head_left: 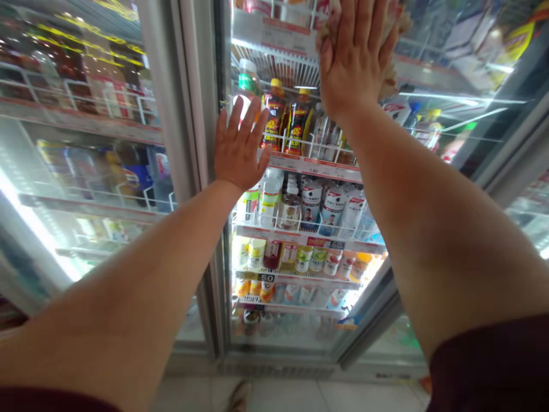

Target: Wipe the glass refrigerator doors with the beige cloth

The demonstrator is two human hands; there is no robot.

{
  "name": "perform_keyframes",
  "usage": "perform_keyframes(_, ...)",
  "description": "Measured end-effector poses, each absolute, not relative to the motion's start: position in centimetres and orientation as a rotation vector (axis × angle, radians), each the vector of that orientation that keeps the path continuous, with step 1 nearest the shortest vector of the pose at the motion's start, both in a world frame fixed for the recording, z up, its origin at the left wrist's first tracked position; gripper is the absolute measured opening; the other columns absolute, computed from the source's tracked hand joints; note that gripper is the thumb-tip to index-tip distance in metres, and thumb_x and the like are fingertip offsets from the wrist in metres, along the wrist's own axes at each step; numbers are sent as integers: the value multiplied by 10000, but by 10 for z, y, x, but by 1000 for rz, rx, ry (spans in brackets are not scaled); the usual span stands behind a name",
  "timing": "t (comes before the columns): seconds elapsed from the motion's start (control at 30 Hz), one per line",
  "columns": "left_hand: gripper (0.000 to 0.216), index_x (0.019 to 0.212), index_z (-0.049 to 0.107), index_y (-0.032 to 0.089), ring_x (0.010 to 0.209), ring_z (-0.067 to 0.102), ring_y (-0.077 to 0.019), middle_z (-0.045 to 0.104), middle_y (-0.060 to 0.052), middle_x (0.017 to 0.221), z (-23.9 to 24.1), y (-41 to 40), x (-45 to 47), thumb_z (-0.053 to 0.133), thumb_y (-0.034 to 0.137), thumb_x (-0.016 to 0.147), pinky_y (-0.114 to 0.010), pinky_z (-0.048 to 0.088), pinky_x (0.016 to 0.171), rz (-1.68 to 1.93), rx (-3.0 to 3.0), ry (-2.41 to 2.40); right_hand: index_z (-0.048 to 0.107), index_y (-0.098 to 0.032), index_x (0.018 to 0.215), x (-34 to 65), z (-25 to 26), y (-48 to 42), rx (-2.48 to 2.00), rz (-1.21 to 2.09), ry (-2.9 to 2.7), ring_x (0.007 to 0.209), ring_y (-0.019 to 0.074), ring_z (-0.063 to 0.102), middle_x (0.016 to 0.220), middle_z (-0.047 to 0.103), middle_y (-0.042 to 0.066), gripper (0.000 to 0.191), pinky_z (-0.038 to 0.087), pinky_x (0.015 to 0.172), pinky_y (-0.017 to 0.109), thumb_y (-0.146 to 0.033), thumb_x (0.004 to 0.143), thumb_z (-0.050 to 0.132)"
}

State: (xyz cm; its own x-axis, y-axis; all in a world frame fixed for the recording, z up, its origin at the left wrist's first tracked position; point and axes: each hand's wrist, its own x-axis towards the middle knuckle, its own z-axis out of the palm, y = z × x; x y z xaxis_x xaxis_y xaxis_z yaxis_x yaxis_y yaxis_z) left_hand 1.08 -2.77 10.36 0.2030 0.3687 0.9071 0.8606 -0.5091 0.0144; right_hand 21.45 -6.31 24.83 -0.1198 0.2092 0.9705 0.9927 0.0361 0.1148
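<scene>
My right hand (pixel 354 57) lies flat, fingers stretched upward, pressing a crumpled beige cloth (pixel 393 77) against the glass door (pixel 295 329) of a drinks fridge, high up near the top edge of view. The cloth sticks out past the hand on its right side. My left hand (pixel 238 150) is open too, its palm and spread fingers resting flat on the same glass lower down, beside the door's left frame (pixel 201 171). Behind the glass stand dark sauce-coloured bottles (pixel 274 114) and white bottles (pixel 332 206) on wire shelves.
A second glass door (pixel 86 143) with blurred drinks stands to the left. On the right another fridge door (pixel 493 143) stands at an angle. Lower shelves hold small jars and cans (pixel 300 257). The pale tiled floor (pixel 300 395) and a foot (pixel 240 396) show at the bottom.
</scene>
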Motion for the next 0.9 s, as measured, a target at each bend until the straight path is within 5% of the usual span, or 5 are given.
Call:
perform_keyframes(0.17, 738, 1683, 208, 337, 1607, -85, -160, 84, 181, 1717, 103, -25, 10, 259, 618, 1002, -424, -112, 1361, -1261, -1955, -1145, 257, -120, 1661, 212, 247, -60, -1302, -1160, -1437, 1616, 300, 198, 1724, 288, 79, 680, 132, 1282, 548, -436, 1074, 125)
perform_keyframes(0.33, 705, 1674, 193, 420, 1597, -97, -126, 234, 196, 1685, 103, -30, 10, 261, 631, 1005, -434, -105, 1363, -1290, -1997, -1149, 285, -150, 1652, 210, 227, -56, -1204, -1113, -1506, 1619, 310, 209, 1740, 263, 50, 686, 101, 1312, 596, -483, 1066, 155)
perform_keyframes(0.47, 752, 1677, 222, 375, 1605, -101, -164, 120, 193, 1707, 103, -24, 9, 252, 673, 987, -445, -128, 1357, -1355, -2025, -1069, 321, -230, 1640, 210, 196, -46, -1129, -1081, -1573, 1624, 278, 190, 1735, 271, -8, 676, 86, 1325, 595, -489, 1035, 167)
perform_keyframes(0.7, 819, 1670, 249, 304, 1616, -103, -171, 34, 186, 1711, 103, -3, 5, 268, 742, 979, -439, -179, 1342, -1376, -2033, -1012, 273, -241, 1672, 230, 116, -42, -951, -1105, -1805, 1638, 304, 143, 1727, 303, 55, 655, 122, 1307, 672, -446, 1050, 249)
perform_keyframes(0.9, 786, 1670, 247, 294, 1616, -100, -161, 79, 159, 1721, 102, -2, 5, 250, 712, 1005, -474, -150, 1346, -1380, -2007, -943, 285, -284, 1663, 272, 88, -59, -941, -1258, -2118, 1625, 281, 204, 1729, 309, 22, 617, 163, 1323, 601, -447, 1068, 308)
